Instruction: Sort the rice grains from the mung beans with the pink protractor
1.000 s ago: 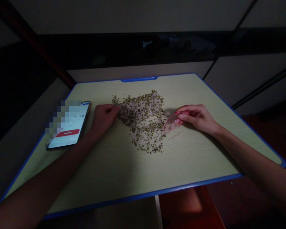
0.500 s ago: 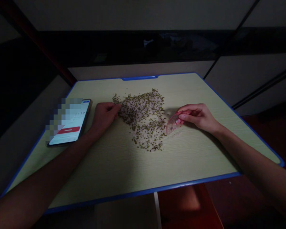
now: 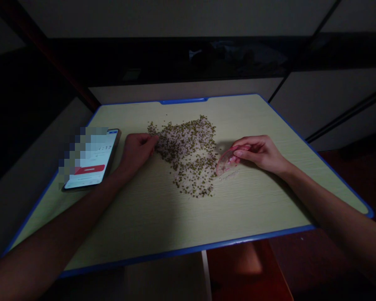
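Observation:
A mixed pile of small green beans and pale, rice-like grains point(image 3: 188, 138) is spread over the table point(image 3: 138, 225), with a looser patch toward me. At the pile's left edge, my left hand point(image 3: 138, 152) is closed, thumb and fingers pressed together; what they pinch, if anything, is hidden. My right hand point(image 3: 260, 154) grips a clear pink protractor point(image 3: 224, 164) between thumb and fingers. The protractor is tilted, its curved edge close to the right side of the loose patch. A few pale grains show on the tabletop just beneath it.
On the left side of the table lies a phone point(image 3: 95, 163) with a lit screen, partly blurred, close to my left forearm. A blue rim point(image 3: 188, 253) edges the table. Pale cabinet panels point(image 3: 181, 19) stand behind it, and a reddish-brown surface point(image 3: 244, 267) shows below.
The protractor has shifted slightly left, closer to the loose patch of beans and grains. My left hand is nearly still. The whole view has moved a little.

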`<state>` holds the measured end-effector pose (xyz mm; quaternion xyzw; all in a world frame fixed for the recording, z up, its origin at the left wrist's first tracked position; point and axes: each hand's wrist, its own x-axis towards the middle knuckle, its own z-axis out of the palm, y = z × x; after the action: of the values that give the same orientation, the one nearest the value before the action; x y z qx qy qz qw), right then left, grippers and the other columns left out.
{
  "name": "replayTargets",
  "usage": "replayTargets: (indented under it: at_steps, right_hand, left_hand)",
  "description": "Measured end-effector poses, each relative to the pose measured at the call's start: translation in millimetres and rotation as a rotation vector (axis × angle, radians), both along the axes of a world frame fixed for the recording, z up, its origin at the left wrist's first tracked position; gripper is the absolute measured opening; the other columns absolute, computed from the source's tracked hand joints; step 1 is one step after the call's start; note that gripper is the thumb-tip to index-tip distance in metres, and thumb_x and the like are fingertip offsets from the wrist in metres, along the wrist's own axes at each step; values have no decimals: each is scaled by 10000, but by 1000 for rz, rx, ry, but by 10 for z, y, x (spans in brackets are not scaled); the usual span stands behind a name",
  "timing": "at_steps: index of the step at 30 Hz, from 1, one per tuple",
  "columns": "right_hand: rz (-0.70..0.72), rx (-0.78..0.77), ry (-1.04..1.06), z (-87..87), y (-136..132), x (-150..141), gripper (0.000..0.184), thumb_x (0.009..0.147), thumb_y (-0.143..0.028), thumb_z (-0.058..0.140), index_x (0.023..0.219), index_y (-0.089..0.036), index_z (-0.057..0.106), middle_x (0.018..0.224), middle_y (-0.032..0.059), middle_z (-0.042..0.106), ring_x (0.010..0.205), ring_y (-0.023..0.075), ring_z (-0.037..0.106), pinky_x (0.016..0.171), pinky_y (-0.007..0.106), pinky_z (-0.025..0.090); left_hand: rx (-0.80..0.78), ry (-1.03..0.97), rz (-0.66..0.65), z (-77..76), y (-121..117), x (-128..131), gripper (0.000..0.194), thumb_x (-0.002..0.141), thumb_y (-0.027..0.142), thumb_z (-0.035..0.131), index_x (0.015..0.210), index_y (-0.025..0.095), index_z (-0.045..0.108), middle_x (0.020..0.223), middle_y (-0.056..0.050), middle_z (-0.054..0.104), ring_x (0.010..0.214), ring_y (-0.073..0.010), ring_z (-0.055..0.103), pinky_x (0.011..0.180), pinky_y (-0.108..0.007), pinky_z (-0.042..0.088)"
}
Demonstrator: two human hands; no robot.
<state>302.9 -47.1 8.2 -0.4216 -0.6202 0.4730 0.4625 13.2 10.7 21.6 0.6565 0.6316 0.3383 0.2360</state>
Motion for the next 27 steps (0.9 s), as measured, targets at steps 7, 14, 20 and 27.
replayTargets:
  at_steps: [7,14,20,27]
  right_hand:
    - [7,27,-28,-6,0,-9,113,667,-207,723,764,-156,696,607,6,692,519,88,621,492,191,492]
    - [12,74,-57,-22,3,2,92,682,-153,701,773,-158,694,607,-3,688,512,65,602,471,160,453]
    - [3,103,-95,-24,-3,-2,94,684,-187,705,769,-151,690,584,-4,668,491,64,580,442,163,430]
    - [13,92,-89,-36,-10,-12,111,691,-206,704,785,-148,688,601,1,672,513,68,593,469,164,449]
  left_hand:
    - [-5,3,4,5,0,10,349,714,312,520,401,191,425,358,47,386,372,-83,334,417,-251,258]
    - [-1,11,-2,-9,11,2,352,715,316,520,396,194,432,340,47,360,363,-85,315,406,-253,242]
    - [9,9,-19,-23,26,-6,359,717,315,517,392,192,425,355,45,379,376,-84,333,417,-250,258]
    - [11,12,-26,17,-5,16,355,712,302,509,388,193,413,344,46,368,379,-87,335,419,-248,257]
